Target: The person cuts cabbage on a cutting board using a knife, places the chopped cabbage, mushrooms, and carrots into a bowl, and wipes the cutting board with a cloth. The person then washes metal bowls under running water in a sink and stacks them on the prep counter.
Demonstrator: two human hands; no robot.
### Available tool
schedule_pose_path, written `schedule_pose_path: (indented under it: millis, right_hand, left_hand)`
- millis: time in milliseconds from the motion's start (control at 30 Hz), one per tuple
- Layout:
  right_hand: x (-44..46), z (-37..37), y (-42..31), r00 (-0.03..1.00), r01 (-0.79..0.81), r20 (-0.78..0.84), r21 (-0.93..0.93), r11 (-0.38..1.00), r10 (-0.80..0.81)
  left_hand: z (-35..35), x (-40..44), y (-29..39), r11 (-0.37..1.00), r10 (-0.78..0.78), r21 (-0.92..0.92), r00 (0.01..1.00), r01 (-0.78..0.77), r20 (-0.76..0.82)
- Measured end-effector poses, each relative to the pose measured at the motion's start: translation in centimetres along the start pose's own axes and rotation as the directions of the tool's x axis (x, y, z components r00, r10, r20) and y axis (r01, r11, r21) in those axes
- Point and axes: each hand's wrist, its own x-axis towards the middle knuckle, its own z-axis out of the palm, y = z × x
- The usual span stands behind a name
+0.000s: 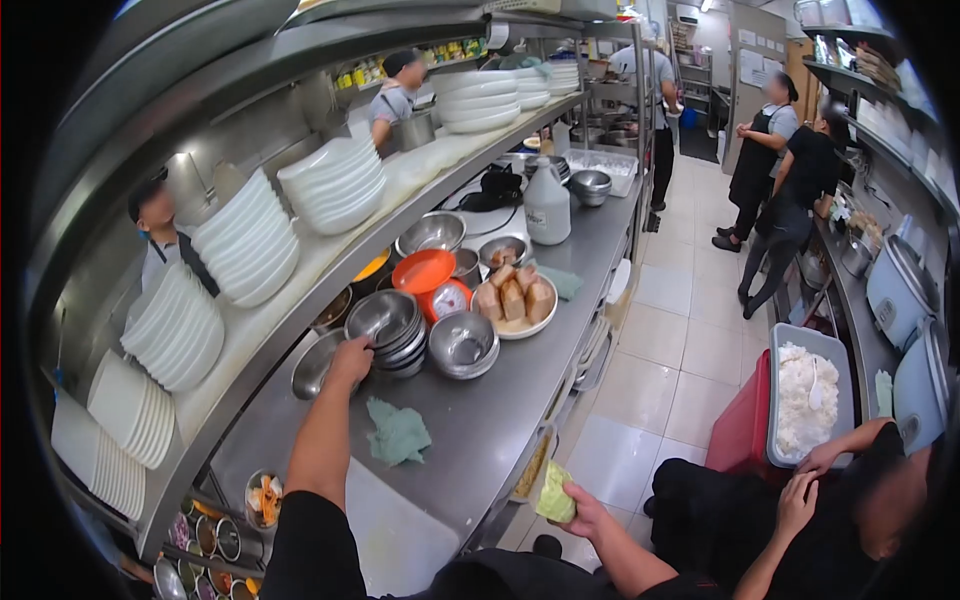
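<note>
My left hand (350, 362) reaches over the steel counter with its fingers closed at the rim of a stack of metal bowls (385, 325). Another metal bowl (312, 368) lies just left of that hand, partly hidden by it. Down at the counter's front side, my right hand (586, 514) grips a pale yellow-green piece of cabbage (555, 494). Below the stack sits a crumpled green cloth (398, 432). A smaller group of metal bowls (464, 345) stands to the right, beside an orange kitchen scale (440, 290).
Blocks of meat fill a white dish (530, 322) near a white jug (547, 205). Stacked white plates (335, 185) line the shelf above. A person (800, 520) crouches close on my right, near a tub of rice (805, 400). Others stand along the aisle.
</note>
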Motion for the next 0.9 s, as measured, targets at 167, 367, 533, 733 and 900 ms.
schedule_pose_path:
  millis: [167,367,533,733,900]
  right_hand:
    - [-2.7,-2.3,-1.7,0.998,0.031,-0.062,-0.016,0.999,-0.032]
    - [-1.9,-0.8,-3.9,0.953,0.292,-0.056,-0.090,0.952,-0.297]
    - [-4.5,11.6,-8.2,0.805,0.593,0.156,-0.228,0.772,-0.572]
    - [-8.5,24.4,-8.3,0.189,0.513,0.676,-0.686,-0.516,-0.712]
    - [-6.5,26.4,-5.2,0.356,0.238,0.893,-0.371,-0.898,-0.275]
  left_hand:
    - [-1.0,-0.3,1.5,0.981,-0.080,-0.182,0.991,0.059,-0.111]
    - [-2.4,-2.3,2.4,0.879,0.021,-0.416,0.891,-0.232,-0.453]
    - [-4.1,-11.3,8.0,0.821,0.254,-0.394,0.883,-0.413,-0.395]
    - [-1.5,-21.0,12.6,0.641,0.567,-0.445,0.777,-0.625,-0.274]
    - [-2.6,-26.1,13.6,0.554,0.496,-0.536,0.770,-0.637,-0.402]
